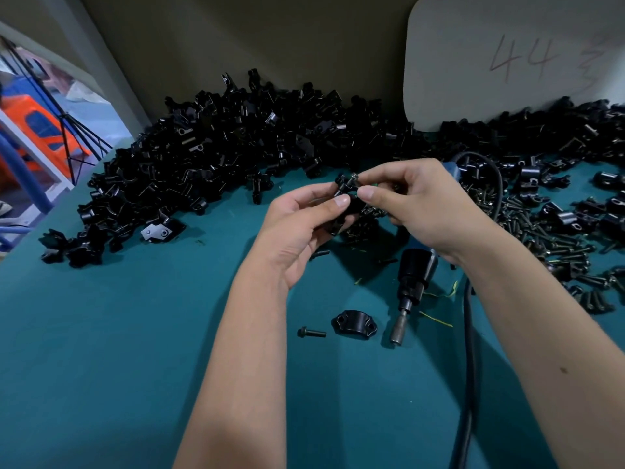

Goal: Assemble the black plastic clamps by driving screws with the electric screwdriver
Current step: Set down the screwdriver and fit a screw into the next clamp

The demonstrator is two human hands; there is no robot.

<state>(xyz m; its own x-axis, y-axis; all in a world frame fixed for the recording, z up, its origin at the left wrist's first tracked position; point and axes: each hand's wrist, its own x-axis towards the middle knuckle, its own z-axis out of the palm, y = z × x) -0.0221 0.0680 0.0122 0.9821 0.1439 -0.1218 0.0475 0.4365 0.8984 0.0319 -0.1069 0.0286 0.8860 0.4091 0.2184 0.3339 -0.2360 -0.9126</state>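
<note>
Our left hand [304,228] holds a black clamp [348,208]; our right hand [416,201] pinches a screw [351,180]. The screwdriver [411,286] lies on the desk [135,333], tip toward us.

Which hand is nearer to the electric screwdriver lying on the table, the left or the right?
Right. The right hand is directly above the electric screwdriver, its wrist over the tool's body. The left hand is further to the left, apart from it.

Over the teal table [118,333], the left hand [301,231] grips a black clamp piece [348,206] while the right hand [416,204] pinches a screw [351,179] at its top. The electric screwdriver [411,282] lies below the right wrist, beside a clamp half [354,321] and a loose bolt [311,332]. A heap of black clamps [236,143] lines the wall.
</note>
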